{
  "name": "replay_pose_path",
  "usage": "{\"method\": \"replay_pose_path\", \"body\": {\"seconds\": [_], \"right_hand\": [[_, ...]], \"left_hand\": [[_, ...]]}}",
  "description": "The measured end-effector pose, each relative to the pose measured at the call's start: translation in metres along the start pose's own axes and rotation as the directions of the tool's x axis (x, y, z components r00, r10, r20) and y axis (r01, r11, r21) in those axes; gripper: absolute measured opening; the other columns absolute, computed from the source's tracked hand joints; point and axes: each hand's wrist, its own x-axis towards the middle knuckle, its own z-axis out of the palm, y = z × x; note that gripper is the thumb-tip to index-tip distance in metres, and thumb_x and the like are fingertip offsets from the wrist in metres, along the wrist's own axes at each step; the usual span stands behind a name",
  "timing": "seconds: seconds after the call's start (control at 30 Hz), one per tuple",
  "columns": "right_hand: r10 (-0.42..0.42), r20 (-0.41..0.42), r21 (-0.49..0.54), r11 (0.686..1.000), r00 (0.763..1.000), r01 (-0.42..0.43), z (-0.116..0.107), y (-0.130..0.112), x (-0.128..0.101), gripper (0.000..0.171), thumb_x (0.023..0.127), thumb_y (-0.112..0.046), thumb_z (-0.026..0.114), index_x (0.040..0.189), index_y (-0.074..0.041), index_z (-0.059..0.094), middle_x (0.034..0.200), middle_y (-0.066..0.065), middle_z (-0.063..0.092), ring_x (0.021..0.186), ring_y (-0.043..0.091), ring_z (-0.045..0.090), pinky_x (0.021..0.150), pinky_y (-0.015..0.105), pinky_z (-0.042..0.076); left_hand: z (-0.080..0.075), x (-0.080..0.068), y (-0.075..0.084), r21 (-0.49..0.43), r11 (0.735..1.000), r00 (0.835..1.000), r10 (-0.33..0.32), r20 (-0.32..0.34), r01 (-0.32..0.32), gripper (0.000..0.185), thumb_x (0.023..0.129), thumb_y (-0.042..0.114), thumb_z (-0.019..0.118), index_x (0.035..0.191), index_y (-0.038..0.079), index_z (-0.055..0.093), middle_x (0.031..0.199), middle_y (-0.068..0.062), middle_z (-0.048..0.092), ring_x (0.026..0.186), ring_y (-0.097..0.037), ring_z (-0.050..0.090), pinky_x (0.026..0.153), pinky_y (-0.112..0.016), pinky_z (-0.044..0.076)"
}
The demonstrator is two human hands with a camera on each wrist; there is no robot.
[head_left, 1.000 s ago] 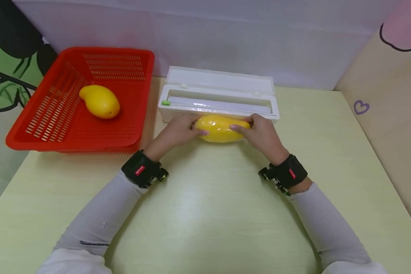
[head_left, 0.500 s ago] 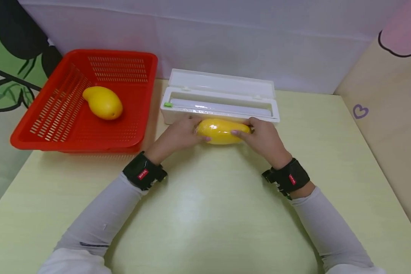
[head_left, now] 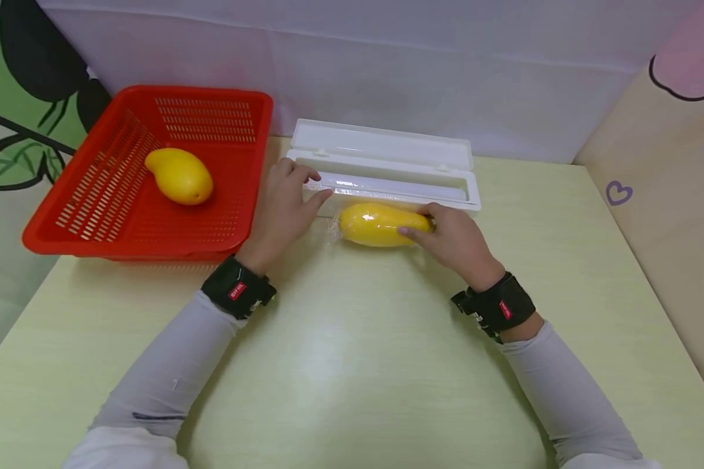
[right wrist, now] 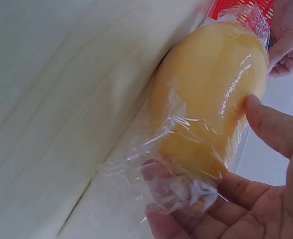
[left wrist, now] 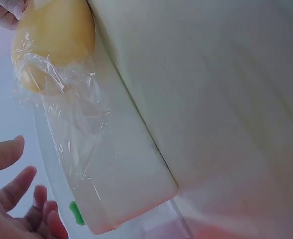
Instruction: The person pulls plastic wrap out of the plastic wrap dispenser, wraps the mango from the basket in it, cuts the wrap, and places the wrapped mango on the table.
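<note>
- Landmark is the wrap dispenser (head_left: 387, 170); wrapped mango (head_left: 381, 225) lies on the table (head_left: 352, 365) just in front of it, against its front wall.
- Right hand (head_left: 454, 238): fingers curled round the mango's right end, pinching film there. Risk: the bunched cling film (right wrist: 179, 191) at that end looks loose, so a weak pinch could let it unravel.
- Film runs from the mango's left end up to the dispenser slot, apparently uncut. Risk: any pull on the mango drags more film off the roll or tears it ragged.
- Left hand (head_left: 284, 198): fingers spread, relaxed, resting on the dispenser's left end near the green slider (left wrist: 76, 213), gripping nothing. Risk: the light box could skid if pressed unevenly.
- Left of the dispenser: red basket (head_left: 82, 221) holding an unwrapped mango (head_left: 180, 176), well apart; low risk.
</note>
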Motion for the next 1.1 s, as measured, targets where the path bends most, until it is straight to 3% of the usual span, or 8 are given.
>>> {"method": "replay_pose_path", "body": {"seconds": [0.17,0.37,0.53,0.73,0.93,1.1], "right_hand": [[0.004,0.008,-0.011,1.0,1.0,-0.004,-0.002,0.0,-0.001,0.052,0.089,-0.047,0.072,0.116,-0.003,0.066,0.089,0.007,0.064,0.072,0.023,0.053,0.063,0.034,0.04],[0.009,0.026,-0.016,1.0,1.0,-0.009,-0.003,0.003,-0.001,0.053,0.09,-0.045,0.072,0.121,-0.003,0.065,0.098,0.008,0.067,0.078,0.024,0.055,0.067,0.034,0.042],[-0.002,0.035,0.002,1.0,0.999,0.002,-0.004,0.005,0.001,0.051,0.09,-0.043,0.073,0.122,-0.003,0.066,0.103,0.009,0.069,0.084,0.024,0.058,0.071,0.036,0.045],[0.024,0.047,0.034,0.999,0.999,-0.025,-0.01,0.009,0.002,0.055,0.088,-0.042,0.075,0.124,-0.003,0.065,0.107,0.01,0.068,0.093,0.026,0.061,0.078,0.039,0.049],[0.063,0.089,0.011,0.998,0.994,-0.064,-0.017,0.011,0.002,0.057,0.089,-0.042,0.074,0.129,-0.003,0.063,0.116,0.012,0.067,0.1,0.028,0.062,0.084,0.042,0.05],[0.068,0.106,0.001,0.998,0.992,-0.068,-0.02,0.012,0.002,0.055,0.09,-0.04,0.074,0.128,-0.003,0.063,0.115,0.013,0.066,0.097,0.028,0.06,0.084,0.042,0.05]], "left_hand": [[0.001,0.002,-0.001,0.014,1.0,0.998,-0.026,-0.064,0.027,0.051,0.088,0.034,0.075,0.127,0.006,0.057,0.131,-0.014,0.044,0.123,-0.03,0.037,0.096,-0.045,0.037],[0.003,0.005,-0.004,0.016,0.994,0.994,-0.109,-0.001,0.109,0.071,0.087,0.036,0.076,0.141,0.002,0.042,0.145,-0.016,0.039,0.133,-0.031,0.034,0.107,-0.047,0.036],[0.005,0.006,-0.008,0.04,0.983,0.982,-0.183,0.05,0.181,0.077,0.087,0.035,0.076,0.145,0.002,0.037,0.15,-0.018,0.037,0.138,-0.031,0.033,0.111,-0.047,0.037],[0.006,0.006,-0.012,0.015,0.989,0.988,-0.146,0.044,0.146,0.069,0.087,0.024,0.078,0.141,0.001,0.04,0.131,-0.017,0.052,0.112,-0.03,0.05,0.099,-0.043,0.048],[0.005,0.005,-0.012,0.01,0.99,0.987,-0.14,0.073,0.14,0.061,0.089,0.022,0.075,0.139,0.002,0.046,0.135,-0.015,0.052,0.113,-0.029,0.05,0.101,-0.043,0.048],[0.005,0.005,-0.015,0.042,0.994,0.994,-0.099,0.045,0.097,0.058,0.088,0.023,0.077,0.134,-0.002,0.051,0.128,-0.019,0.056,0.108,-0.031,0.053,0.096,-0.043,0.05]]}}
